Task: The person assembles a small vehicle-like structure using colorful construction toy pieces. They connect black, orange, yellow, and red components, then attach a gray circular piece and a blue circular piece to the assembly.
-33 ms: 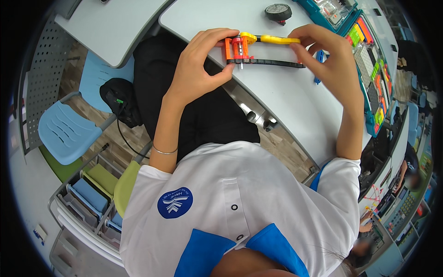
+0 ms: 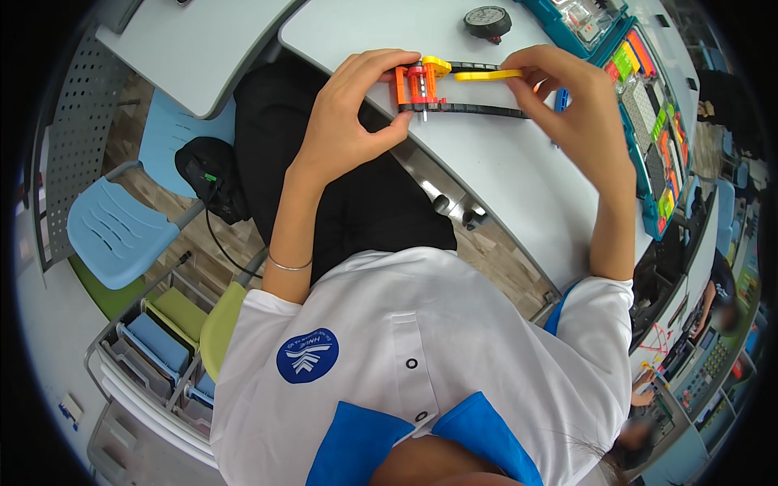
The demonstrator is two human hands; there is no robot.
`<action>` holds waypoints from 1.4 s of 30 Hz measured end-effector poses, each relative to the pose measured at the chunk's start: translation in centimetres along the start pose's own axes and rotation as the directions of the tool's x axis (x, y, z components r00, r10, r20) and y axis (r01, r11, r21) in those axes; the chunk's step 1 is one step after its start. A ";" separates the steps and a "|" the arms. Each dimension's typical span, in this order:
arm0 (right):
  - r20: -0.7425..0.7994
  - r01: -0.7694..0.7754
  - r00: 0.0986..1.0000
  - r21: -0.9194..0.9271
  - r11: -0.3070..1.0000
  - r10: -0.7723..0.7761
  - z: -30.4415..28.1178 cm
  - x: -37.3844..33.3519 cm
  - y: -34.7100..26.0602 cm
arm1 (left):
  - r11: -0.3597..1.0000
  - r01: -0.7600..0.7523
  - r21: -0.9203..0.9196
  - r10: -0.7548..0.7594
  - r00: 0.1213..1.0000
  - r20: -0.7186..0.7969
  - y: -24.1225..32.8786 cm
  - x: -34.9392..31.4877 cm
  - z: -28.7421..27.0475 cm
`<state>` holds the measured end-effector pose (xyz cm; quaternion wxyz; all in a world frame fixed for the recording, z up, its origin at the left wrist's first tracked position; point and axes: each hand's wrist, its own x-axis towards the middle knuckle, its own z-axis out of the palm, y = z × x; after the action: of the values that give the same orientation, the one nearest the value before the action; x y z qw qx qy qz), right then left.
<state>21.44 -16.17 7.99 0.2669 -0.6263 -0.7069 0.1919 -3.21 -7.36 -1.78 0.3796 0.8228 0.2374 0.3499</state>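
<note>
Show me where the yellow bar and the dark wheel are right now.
Yellow bar (image 2: 485, 76): head view, on the middle of its visible length.
Dark wheel (image 2: 488, 27): head view, on its side, just below the grey round face.

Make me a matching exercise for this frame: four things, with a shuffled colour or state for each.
1. Left hand
2. Right hand
3. Wheel
4. Case

A. Black, with a grey face
B. Gripping the brick assembly at its orange-and-red end
C. Teal, open
D. Holding one end of the yellow beam

Pairs: 1-B, 2-D, 3-A, 4-C
</note>
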 end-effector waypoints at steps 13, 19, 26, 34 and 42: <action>0.087 0.094 0.990 0.154 0.984 -0.108 3.5 0.9 0.2 | 0.997 -0.059 0.046 0.060 0.998 -0.024 -0.2 0.4 0.4; -0.017 0.190 0.982 0.137 0.972 -0.189 4.5 1.2 0.7 | 0.997 -0.061 0.046 0.063 0.997 -0.038 -0.3 0.3 0.5; -0.051 0.163 0.987 0.210 0.964 -0.155 5.0 1.3 1.1 | 0.996 -0.076 0.051 0.079 0.995 -0.058 -0.2 0.4 0.5; -0.024 0.116 0.993 0.259 0.959 -0.114 5.0 1.5 1.6 | 0.997 -0.062 0.050 0.063 0.998 -0.029 -0.5 0.3 0.4; -0.003 0.005 1.000 0.449 0.893 -0.004 5.9 1.2 2.4 | 0.998 -0.058 0.034 0.059 0.998 -0.029 -0.5 0.3 0.2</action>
<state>19.57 -14.26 2.13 0.4054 -0.5462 -0.6448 0.3486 -2.88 -6.95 -2.17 0.3521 0.8301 0.2247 0.3693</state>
